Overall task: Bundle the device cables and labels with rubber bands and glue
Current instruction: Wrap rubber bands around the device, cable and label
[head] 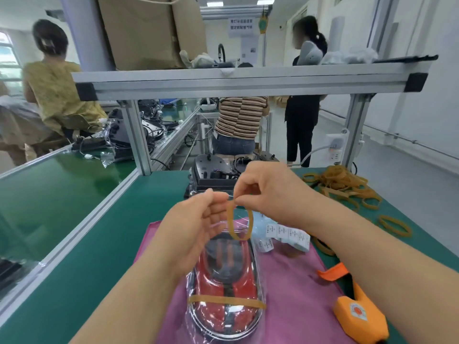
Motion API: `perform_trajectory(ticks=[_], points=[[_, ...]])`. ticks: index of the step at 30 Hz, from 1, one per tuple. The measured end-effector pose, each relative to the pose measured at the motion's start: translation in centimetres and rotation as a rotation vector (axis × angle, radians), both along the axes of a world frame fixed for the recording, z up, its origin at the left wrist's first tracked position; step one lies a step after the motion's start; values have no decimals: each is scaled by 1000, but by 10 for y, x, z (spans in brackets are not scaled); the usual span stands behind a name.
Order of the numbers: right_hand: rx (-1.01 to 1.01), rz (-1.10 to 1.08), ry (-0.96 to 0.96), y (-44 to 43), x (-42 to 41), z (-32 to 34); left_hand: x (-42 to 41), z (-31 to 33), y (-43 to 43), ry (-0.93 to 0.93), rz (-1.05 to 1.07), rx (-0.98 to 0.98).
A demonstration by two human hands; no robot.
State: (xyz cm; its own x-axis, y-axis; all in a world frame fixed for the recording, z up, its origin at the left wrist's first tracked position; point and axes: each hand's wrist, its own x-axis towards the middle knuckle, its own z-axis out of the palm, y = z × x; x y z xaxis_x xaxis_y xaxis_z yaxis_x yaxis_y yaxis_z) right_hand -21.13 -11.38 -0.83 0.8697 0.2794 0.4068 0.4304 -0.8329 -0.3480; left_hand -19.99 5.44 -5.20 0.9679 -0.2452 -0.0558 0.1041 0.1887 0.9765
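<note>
A red and black device [224, 281] in a clear plastic bag lies on a pink cloth [293, 289]. One tan rubber band [223, 301] circles its near end. My right hand [270, 192] pinches the top of a second rubber band [239, 223], which hangs as a loop over the far end of the device. My left hand [191, 227] holds the far end of the bag, fingers touching the loop's left side. A strip of white labels [283, 235] lies on the cloth to the right.
A pile of loose rubber bands [342, 184] lies at the right rear on the green mat [99, 244]. An orange glue gun [357, 311] sits at the right front. Black devices [213, 170] are stacked behind. An aluminium frame [139, 135] and other people stand beyond.
</note>
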Motion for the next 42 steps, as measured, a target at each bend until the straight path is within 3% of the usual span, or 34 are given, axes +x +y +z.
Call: perform_trajectory(ticks=[4,7,15,18,20,23,25,26,29,32,38,42], points=[[66,-11,-28,12,-1,-6,8,-5,11,231,-223,-84],[110,-1,-47,18,-2,-12,10,-10,19,302,-382,-128],[396,79,168,23,-9,-23,11,-21,43,63,-617,-262],[498,82,254,24,-11,-29,15,-20,52,24,-591,-245],[386,-58,268,12,-8,-32,22,-18,62,2,-395,-145],[77,-242,523,-6,-7,-40,37,-23,82,-50,-7,308],[-106,-301,673,-8,-8,-52,39,-34,84,-28,43,577],[-106,-314,721,-6,-8,-59,38,-40,80,4,16,631],[387,-323,886,-1,-6,-75,31,-50,68,68,-80,648],[762,-326,904,3,-10,-84,23,-47,60,97,-138,548],[1074,-175,959,9,-29,-68,0,-30,66,-43,-110,417],[1020,-29,790,15,-36,-44,-16,-3,77,-241,-106,401]])
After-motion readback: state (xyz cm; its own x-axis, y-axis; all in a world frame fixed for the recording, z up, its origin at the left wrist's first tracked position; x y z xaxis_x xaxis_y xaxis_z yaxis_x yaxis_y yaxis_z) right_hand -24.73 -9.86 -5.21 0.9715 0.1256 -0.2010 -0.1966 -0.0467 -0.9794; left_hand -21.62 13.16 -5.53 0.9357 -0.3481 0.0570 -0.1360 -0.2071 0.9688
